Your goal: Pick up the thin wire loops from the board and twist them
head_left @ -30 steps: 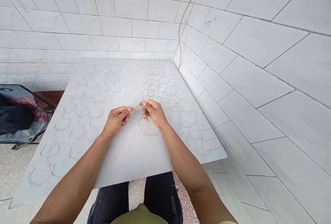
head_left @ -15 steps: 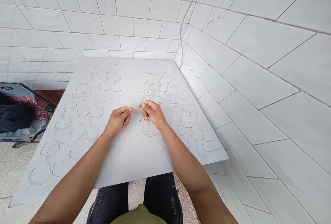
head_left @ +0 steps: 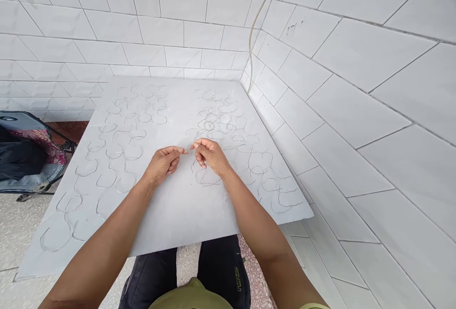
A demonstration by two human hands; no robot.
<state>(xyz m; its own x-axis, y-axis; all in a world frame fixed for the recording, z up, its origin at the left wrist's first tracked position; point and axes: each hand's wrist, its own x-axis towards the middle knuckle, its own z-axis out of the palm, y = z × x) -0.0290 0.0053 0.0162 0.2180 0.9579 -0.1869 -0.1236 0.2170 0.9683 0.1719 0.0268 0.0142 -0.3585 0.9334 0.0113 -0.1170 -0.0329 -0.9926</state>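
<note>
Over the middle of the pale grey board, my left hand [head_left: 165, 162] is closed, thumb pressed to forefinger in a pinch. My right hand [head_left: 209, 154] pinches in the same way just beside it, the two sets of fingertips a small gap apart. Both seem to grip one thin wire, so fine that it barely shows between the fingers. Several curved thin wires [head_left: 206, 184] lie below and around my right hand. To the left of my left hand, several shiny bent wires [head_left: 132, 159] are spread in loose rows.
The board [head_left: 185, 223] rests above my knees, close to a white tiled wall [head_left: 199, 33] at the back and right. A cable [head_left: 251, 38] hangs down in the corner. On the left stands a folding chair [head_left: 53, 176] with dark cloth [head_left: 17, 157] on it.
Both hands stay pinched in almost the same place. The view has shifted very slightly; the wires on the board lie as before.
</note>
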